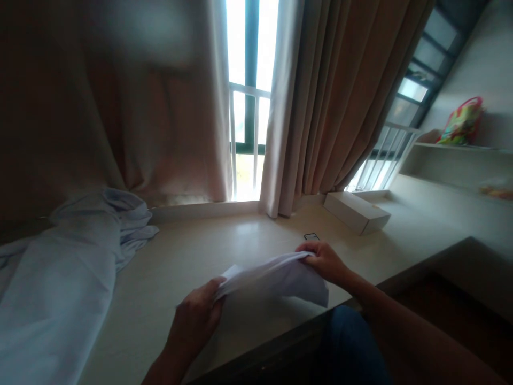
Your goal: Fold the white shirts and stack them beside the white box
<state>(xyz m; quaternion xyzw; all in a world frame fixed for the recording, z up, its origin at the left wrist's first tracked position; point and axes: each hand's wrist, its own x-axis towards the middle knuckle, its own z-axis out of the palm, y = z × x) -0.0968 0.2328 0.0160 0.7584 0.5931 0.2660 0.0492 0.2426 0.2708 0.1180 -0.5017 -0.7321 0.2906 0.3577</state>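
A small white cloth (276, 277), folded into a narrow band, hangs between my two hands just above the pale desk (192, 262). My left hand (196, 318) is closed on its left end, near the desk's front edge. My right hand (324, 261) pinches the right end, a little higher and farther back. The cloth's lower right corner droops over the desk's front edge.
A heap of pale blue fabric (60, 278) covers the desk's left side. A flat white box (356, 212) and a small dark object (311, 236) lie behind my right hand. Beige curtains (344, 101) frame the window. A colourful bag (463, 123) sits on the right shelf.
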